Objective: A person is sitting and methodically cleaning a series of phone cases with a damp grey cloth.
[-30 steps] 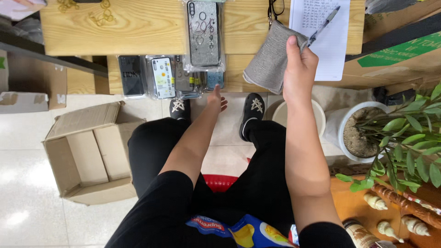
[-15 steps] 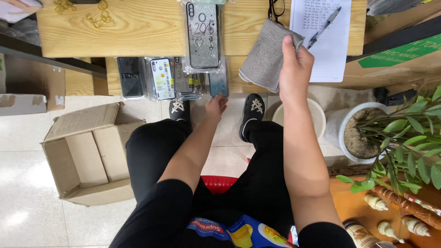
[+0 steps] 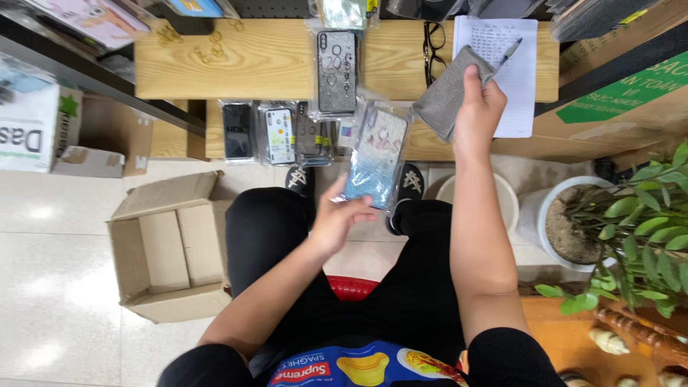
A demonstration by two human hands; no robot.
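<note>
Wooden shelf [image 3: 251,64] across upper frame; left hand [image 3: 337,222], mid-frame, fingers closed around lower end of bagged phone case [image 3: 376,154], long axis up-frame toward shelf; right hand [image 3: 479,115], upper right, grips grey cloth [image 3: 448,97] over notepad [image 3: 512,86].

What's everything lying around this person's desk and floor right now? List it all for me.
Packaged phone case: one, bluish, in left hand.
Grey cloth: one, in right hand.
Wooden table: one, light brown, top.
Patterned case: one, dark, on table.
Lower-shelf cases: several, mixed colours.
Paper sheet: one, white, pen on it.
Glasses: one, black, on table.
Cardboard box: one, brown, open, on floor left.
Potted plant: one, green, right.
Left hand: grips case.
Right hand: grips cloth.
</note>
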